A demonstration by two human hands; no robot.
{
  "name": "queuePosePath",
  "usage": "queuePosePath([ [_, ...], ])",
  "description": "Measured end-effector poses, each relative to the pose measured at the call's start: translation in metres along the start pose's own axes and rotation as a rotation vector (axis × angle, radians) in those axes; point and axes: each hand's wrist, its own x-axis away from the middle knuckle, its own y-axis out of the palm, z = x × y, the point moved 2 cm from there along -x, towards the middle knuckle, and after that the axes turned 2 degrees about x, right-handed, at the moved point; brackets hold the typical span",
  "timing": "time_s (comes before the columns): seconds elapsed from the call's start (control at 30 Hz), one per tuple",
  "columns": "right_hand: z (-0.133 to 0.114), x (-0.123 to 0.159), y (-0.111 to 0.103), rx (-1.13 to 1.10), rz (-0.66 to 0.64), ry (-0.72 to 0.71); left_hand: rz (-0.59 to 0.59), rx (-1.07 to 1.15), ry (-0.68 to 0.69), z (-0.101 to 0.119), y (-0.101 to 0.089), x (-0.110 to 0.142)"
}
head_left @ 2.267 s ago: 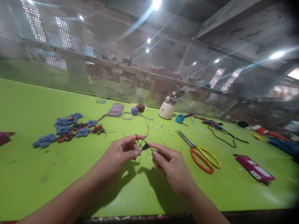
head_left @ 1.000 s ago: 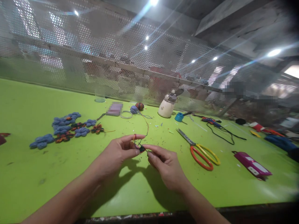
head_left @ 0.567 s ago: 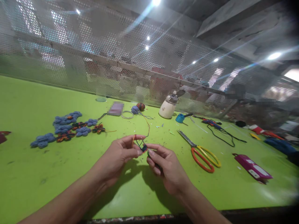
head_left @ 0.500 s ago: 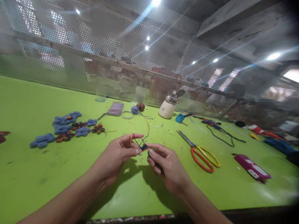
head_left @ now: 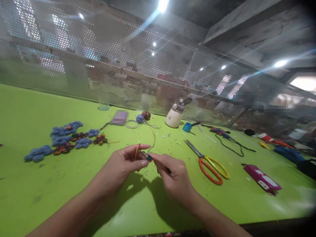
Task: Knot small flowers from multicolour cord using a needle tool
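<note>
My left hand [head_left: 123, 164] pinches a small dark crochet piece [head_left: 148, 157] between thumb and forefinger, with orange yarn looped over the forefinger. My right hand [head_left: 172, 176] is closed on a thin crochet hook whose dark handle shows under the fingers, its tip at the piece. Both hands hover just above the green table [head_left: 37, 184]. A strand of yarn [head_left: 153, 136] runs from the piece back to two small yarn balls [head_left: 144, 117].
Blue and orange crocheted flowers [head_left: 61, 140] lie at left. Scissors with orange and yellow handles [head_left: 209, 163] and a magenta case [head_left: 261, 177] lie at right. A cream bottle [head_left: 174, 117], a blue cup [head_left: 187, 126] and a perforated metal screen [head_left: 123, 65] stand behind.
My right hand has curled tighter and worked the hook at the piece. The view has shifted slightly right; the hands stay together in the same spot.
</note>
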Motion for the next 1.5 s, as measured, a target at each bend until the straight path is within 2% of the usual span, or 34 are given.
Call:
queuePosePath([
  [0.1, 0.002, -0.001, 0.001, 0.212, 0.006, -0.168, 0.011, 0.017, 0.023, 0.0, -0.002, 0.0],
  [0.37, 0.001, -0.004, 0.005, 0.468, 0.029, -0.304, 0.072, -0.003, 0.065, 0.004, 0.0, 0.001],
  [0.43, 0.0, -0.004, 0.008, 0.431, 0.046, -0.307, 0.098, 0.009, 0.072, 0.004, 0.0, 0.001],
  [0.5, -0.001, -0.005, 0.01, 0.252, 0.049, -0.224, 0.12, 0.049, 0.08, 0.003, 0.0, 0.001],
  [0.63, -0.004, -0.006, 0.015, -0.258, 0.053, 0.101, 0.144, 0.18, 0.072, 0.001, 0.001, 0.001],
  [0.77, -0.004, -0.005, 0.018, -0.522, 0.074, 0.289, 0.117, 0.241, 0.073, 0.0, 0.001, 0.002],
  [0.93, 0.001, -0.004, 0.018, -0.629, 0.049, 0.377, 0.145, 0.133, 0.094, 0.002, -0.002, 0.002],
  [1.17, 0.001, -0.005, 0.016, -0.706, 0.027, 0.472, 0.1, 0.088, 0.109, 0.003, 0.002, 0.002],
  [1.37, 0.001, -0.003, 0.018, -0.651, 0.036, 0.423, 0.149, 0.173, -0.065, 0.001, 0.0, 0.004],
  [1.5, 0.002, -0.003, 0.016, -0.624, -0.002, 0.39, 0.122, 0.16, -0.046, 0.003, -0.001, 0.002],
])
